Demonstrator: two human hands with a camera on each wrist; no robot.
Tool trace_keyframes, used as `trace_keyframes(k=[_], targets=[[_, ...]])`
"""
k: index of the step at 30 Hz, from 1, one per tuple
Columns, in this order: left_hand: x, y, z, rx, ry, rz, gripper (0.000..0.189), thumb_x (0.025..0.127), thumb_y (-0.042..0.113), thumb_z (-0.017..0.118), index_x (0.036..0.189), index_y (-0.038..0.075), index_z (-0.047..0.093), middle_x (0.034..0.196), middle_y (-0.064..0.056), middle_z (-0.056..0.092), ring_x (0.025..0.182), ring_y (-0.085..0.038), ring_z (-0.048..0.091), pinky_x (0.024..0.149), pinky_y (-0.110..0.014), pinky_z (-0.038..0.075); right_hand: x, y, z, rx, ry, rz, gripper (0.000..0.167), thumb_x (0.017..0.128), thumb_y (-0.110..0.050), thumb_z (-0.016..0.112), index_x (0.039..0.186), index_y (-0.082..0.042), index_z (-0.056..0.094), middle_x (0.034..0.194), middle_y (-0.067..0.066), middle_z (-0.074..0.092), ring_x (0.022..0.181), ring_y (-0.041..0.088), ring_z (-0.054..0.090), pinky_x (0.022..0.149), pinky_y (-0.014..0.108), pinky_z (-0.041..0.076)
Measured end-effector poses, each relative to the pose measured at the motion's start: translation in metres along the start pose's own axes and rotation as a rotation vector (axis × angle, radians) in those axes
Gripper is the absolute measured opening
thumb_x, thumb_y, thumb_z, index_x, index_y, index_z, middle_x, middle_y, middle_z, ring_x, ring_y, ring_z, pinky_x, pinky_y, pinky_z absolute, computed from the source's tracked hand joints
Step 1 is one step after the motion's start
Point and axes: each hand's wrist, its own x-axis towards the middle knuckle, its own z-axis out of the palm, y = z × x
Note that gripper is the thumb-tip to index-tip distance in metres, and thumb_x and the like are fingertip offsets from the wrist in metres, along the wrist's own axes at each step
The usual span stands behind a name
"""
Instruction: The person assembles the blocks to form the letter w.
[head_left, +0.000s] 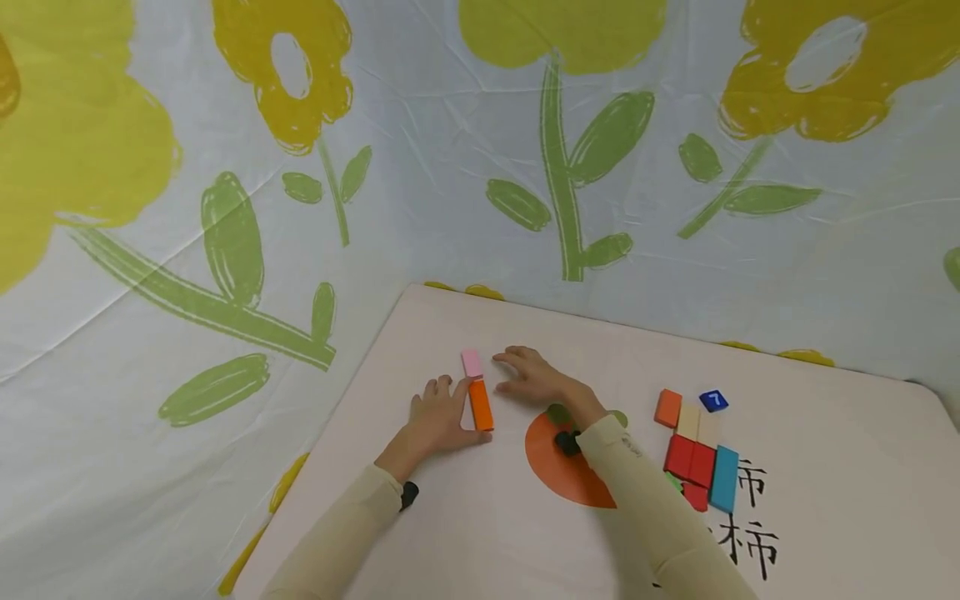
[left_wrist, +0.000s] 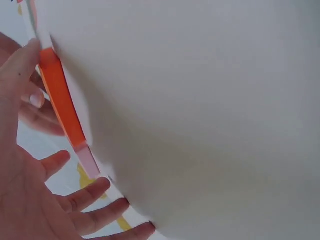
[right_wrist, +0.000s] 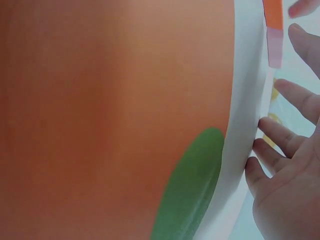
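Observation:
A long orange block point(head_left: 482, 407) lies on the table with a smaller pink block point(head_left: 472, 364) end to end at its far end. My left hand point(head_left: 437, 418) spans the orange block from the left, thumb at its near end and index fingertip close to where the two blocks meet. The left wrist view shows that thumb right at the end of the orange block point(left_wrist: 62, 95), the other fingers spread loosely. To the right of the pink block point(right_wrist: 274, 47), my right hand point(head_left: 531, 377) hovers low over the table with relaxed fingers, holding nothing.
At the right lie several blocks: an orange-red one point(head_left: 668, 407), pale wood ones point(head_left: 688, 422), red ones point(head_left: 680, 456) and a blue one point(head_left: 724, 479). A dark blue piece marked 7 point(head_left: 714, 401) is beyond them. A flowered cloth point(head_left: 465, 208) hangs behind the table.

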Motion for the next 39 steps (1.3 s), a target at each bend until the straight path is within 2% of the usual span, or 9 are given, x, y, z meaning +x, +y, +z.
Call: trace_keyframes(k=[4, 7, 11, 15, 19, 28, 39], targets=[[0.003, -0.007, -0.001, -0.027, -0.001, -0.006, 0.103, 0.080, 0.075, 0.064, 0.159, 0.020, 0.026, 0.149, -0.024, 0.035, 0.133, -0.044, 0.038, 0.096, -0.065, 0.041, -0.002, -0.002, 0.002, -0.015, 0.003, 0.006, 0.059, 0.097, -0.031, 0.068, 0.148, -0.007, 0.048, 0.155, 0.026, 0.030, 0.143, 0.043, 0.025, 0.115, 0.058, 0.022], [0.008, -0.011, -0.006, -0.021, -0.011, -0.016, 0.098, 0.087, 0.074, 0.056, 0.162, 0.023, 0.019, 0.156, -0.025, 0.028, 0.138, -0.048, 0.031, 0.098, -0.069, 0.036, -0.002, -0.003, 0.002, -0.023, 0.009, 0.017, 0.059, 0.097, -0.032, 0.068, 0.148, -0.008, 0.048, 0.155, 0.026, 0.030, 0.144, 0.043, 0.024, 0.115, 0.058, 0.022], [0.013, -0.015, -0.011, -0.008, -0.082, -0.034, 0.091, 0.089, 0.075, 0.049, 0.162, 0.032, 0.015, 0.162, -0.026, 0.015, 0.143, -0.052, 0.021, 0.102, -0.075, 0.026, -0.002, -0.003, 0.003, -0.036, 0.003, 0.028, 0.059, 0.098, -0.033, 0.067, 0.148, -0.010, 0.047, 0.156, 0.025, 0.029, 0.144, 0.043, 0.023, 0.115, 0.058, 0.022], [0.015, -0.016, -0.014, -0.020, -0.136, -0.042, 0.085, 0.091, 0.074, 0.049, 0.161, 0.038, 0.016, 0.163, -0.025, 0.009, 0.144, -0.053, 0.017, 0.103, -0.076, 0.022, -0.002, -0.001, 0.004, -0.044, -0.003, 0.036, 0.060, 0.098, -0.036, 0.066, 0.149, -0.012, 0.046, 0.158, 0.023, 0.028, 0.145, 0.040, 0.022, 0.115, 0.057, 0.022], [0.014, -0.015, -0.017, -0.029, -0.135, -0.041, 0.081, 0.092, 0.070, 0.051, 0.160, 0.037, 0.021, 0.163, -0.025, 0.010, 0.144, -0.055, 0.016, 0.102, -0.077, 0.021, -0.001, -0.002, 0.004, -0.050, 0.000, 0.041, 0.061, 0.098, -0.038, 0.065, 0.150, -0.013, 0.045, 0.158, 0.021, 0.028, 0.146, 0.039, 0.022, 0.116, 0.056, 0.021], [0.014, -0.013, -0.018, -0.067, -0.134, -0.056, 0.080, 0.093, 0.068, 0.053, 0.160, 0.038, 0.022, 0.164, -0.022, 0.013, 0.144, -0.054, 0.014, 0.098, -0.081, 0.021, -0.002, -0.006, 0.002, -0.044, 0.002, 0.027, 0.060, 0.098, -0.035, 0.066, 0.149, -0.011, 0.046, 0.158, 0.023, 0.028, 0.145, 0.041, 0.021, 0.115, 0.058, 0.021], [0.012, -0.011, -0.014, -0.090, -0.128, -0.061, 0.079, 0.093, 0.067, 0.055, 0.159, 0.036, 0.027, 0.162, -0.023, 0.018, 0.144, -0.056, 0.015, 0.098, -0.082, 0.021, -0.004, -0.008, 0.003, -0.084, -0.047, -0.012, 0.046, 0.100, -0.028, 0.063, 0.145, -0.021, 0.056, 0.160, 0.025, 0.023, 0.148, 0.043, 0.014, 0.114, 0.064, 0.016]])
